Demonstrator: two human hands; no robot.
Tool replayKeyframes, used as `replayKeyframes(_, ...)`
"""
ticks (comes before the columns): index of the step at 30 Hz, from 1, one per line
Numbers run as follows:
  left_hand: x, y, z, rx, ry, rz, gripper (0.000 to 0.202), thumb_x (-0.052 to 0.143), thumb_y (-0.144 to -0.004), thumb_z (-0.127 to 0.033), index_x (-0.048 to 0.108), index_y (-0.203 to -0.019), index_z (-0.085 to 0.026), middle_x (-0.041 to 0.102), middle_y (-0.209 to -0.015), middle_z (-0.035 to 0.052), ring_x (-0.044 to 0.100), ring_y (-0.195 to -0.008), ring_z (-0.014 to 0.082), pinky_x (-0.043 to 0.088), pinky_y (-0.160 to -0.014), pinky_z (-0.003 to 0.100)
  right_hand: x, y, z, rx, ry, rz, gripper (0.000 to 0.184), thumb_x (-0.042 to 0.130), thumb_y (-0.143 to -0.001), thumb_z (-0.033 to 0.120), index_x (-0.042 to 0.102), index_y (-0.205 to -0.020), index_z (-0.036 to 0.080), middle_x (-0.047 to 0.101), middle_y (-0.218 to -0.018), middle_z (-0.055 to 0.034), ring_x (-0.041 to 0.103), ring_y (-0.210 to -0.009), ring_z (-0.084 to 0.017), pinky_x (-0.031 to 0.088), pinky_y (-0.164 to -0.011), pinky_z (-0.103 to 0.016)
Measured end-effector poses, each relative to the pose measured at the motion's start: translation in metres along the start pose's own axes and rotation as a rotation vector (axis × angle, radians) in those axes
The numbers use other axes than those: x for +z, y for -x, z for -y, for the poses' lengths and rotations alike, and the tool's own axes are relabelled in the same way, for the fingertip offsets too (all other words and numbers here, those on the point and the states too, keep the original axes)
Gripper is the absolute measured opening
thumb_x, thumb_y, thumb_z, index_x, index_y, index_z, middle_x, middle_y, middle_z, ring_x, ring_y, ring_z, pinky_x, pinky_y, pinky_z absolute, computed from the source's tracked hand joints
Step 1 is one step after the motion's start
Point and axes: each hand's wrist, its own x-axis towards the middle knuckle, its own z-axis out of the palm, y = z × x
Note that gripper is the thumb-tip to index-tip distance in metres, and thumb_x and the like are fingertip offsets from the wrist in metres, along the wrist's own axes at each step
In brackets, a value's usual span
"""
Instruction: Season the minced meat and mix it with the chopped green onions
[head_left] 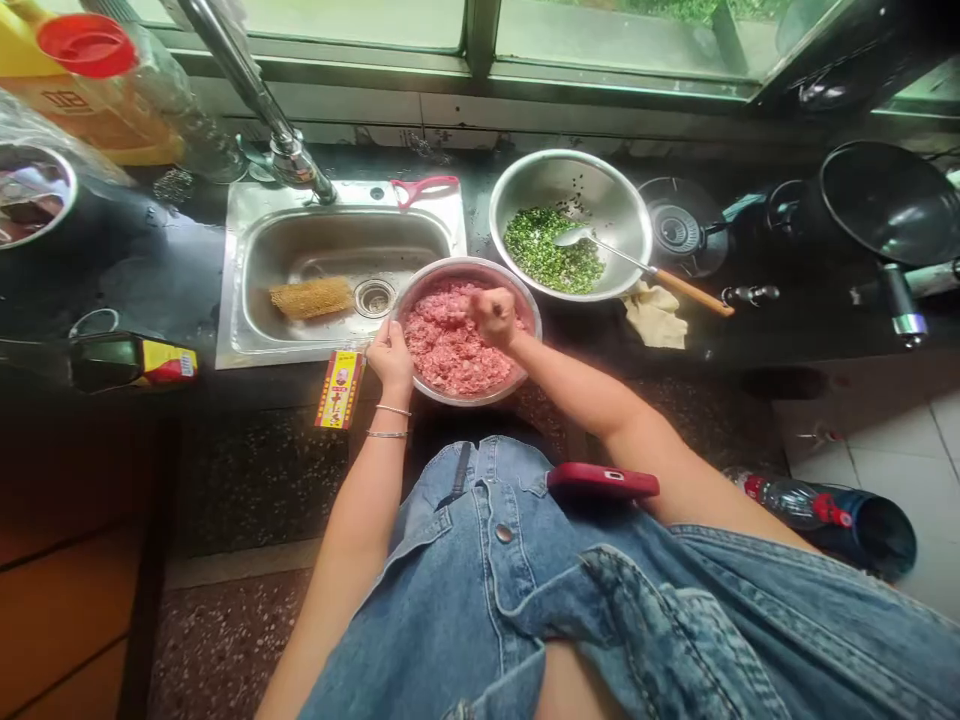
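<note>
While the right hand (495,315) is balled into a fist over raw minced meat (444,352), any contents hidden, the metal mixing bowl (530,312) around the meat is held at its rim by the left hand (390,357). Hand-mixing seems under way; for further kneading, firm bracing is called for.

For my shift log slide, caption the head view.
Left hand holding a metal bowl of minced meat near the sink, right hand curled over the meat.

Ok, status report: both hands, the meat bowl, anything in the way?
Left hand gripping rim of meat bowl. Right hand curled over minced meat, contact unclear. Greens bowl close by, far right; nothing visible blocking either hand.
</note>
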Motion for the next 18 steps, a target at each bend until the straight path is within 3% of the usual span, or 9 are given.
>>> replayKeyframes(3,0.001,0.001,0.0,-0.024,-0.011,-0.03,0.039,0.052,-0.095,-0.026,0.067,-0.124,-0.005,0.067,-0.125,0.0164,0.065,-0.118,0.023,0.047,-0.107,0.033,-0.017,0.024,0.009,-0.072,-0.043,0.042,0.07,0.04,-0.095,0.066,0.023,-0.045,0.021,0.026,-0.042,0.0039,0.024,-0.04,-0.006,0.023,-0.043,-0.026)
replayKeyframes(6,0.0,0.003,-0.001,-0.035,-0.03,-0.037,0.037,0.053,-0.095,-0.025,0.068,-0.123,-0.007,0.066,-0.127,0.0156,0.063,-0.121,0.0234,0.046,-0.109,0.034,0.004,0.044,0.014,-0.077,-0.116,0.159,0.069,0.039,-0.096,0.065,0.029,-0.045,0.02,0.033,-0.041,0.0031,0.03,-0.038,-0.007,0.026,-0.042,-0.025)
replayKeyframes(9,0.0,0.003,-0.002,-0.043,-0.035,-0.031,0.037,0.053,-0.095,-0.025,0.069,-0.122,-0.007,0.067,-0.126,0.0154,0.064,-0.12,0.0239,0.046,-0.109,0.035,0.018,0.022,0.004,0.024,-0.147,0.045,0.072,0.034,-0.093,0.075,0.032,-0.044,0.021,0.034,-0.04,0.0024,0.033,-0.038,-0.007,0.025,-0.04,-0.025)
replayKeyframes(12,-0.001,0.004,-0.003,-0.049,-0.022,-0.038,0.036,0.054,-0.094,-0.025,0.07,-0.12,-0.006,0.068,-0.124,0.0171,0.065,-0.118,0.0249,0.047,-0.108,0.036,-0.005,-0.002,-0.007,0.072,-0.23,-0.14,0.074,0.043,-0.084,0.082,0.028,-0.044,0.022,0.028,-0.038,0.0046,0.028,-0.035,-0.006,0.025,-0.037,-0.025)
replayKeyframes(14,-0.001,0.005,-0.004,-0.047,-0.016,-0.048,0.034,0.055,-0.093,-0.025,0.071,-0.117,-0.008,0.069,-0.122,0.0167,0.066,-0.117,0.0251,0.048,-0.108,0.037,-0.022,0.002,-0.004,0.114,-0.302,-0.221,0.073,0.051,-0.085,0.076,0.023,-0.044,0.022,0.021,-0.037,0.0068,0.02,-0.033,-0.005,0.022,-0.035,-0.025)
replayKeyframes(16,-0.001,0.006,-0.004,-0.032,-0.015,-0.04,0.032,0.055,-0.094,-0.026,0.072,-0.116,-0.01,0.07,-0.12,0.0156,0.066,-0.115,0.0251,0.048,-0.107,0.039,-0.021,0.014,0.001,0.183,-0.379,-0.201,0.072,0.057,-0.086,0.068,0.021,-0.045,0.022,0.019,-0.038,0.0073,0.018,-0.033,-0.005,0.022,-0.035,-0.024)
replayKeyframes(18,-0.001,0.007,-0.003,-0.022,-0.018,-0.023,0.032,0.054,-0.094,-0.027,0.073,-0.115,-0.011,0.07,-0.12,0.0147,0.066,-0.115,0.0248,0.048,-0.107,0.039,-0.006,0.019,0.004,0.229,-0.466,-0.137,0.073,0.058,-0.086,0.068,0.019,-0.045,0.022,0.02,-0.037,0.0068,0.02,-0.033,-0.005,0.022,-0.035,-0.025)
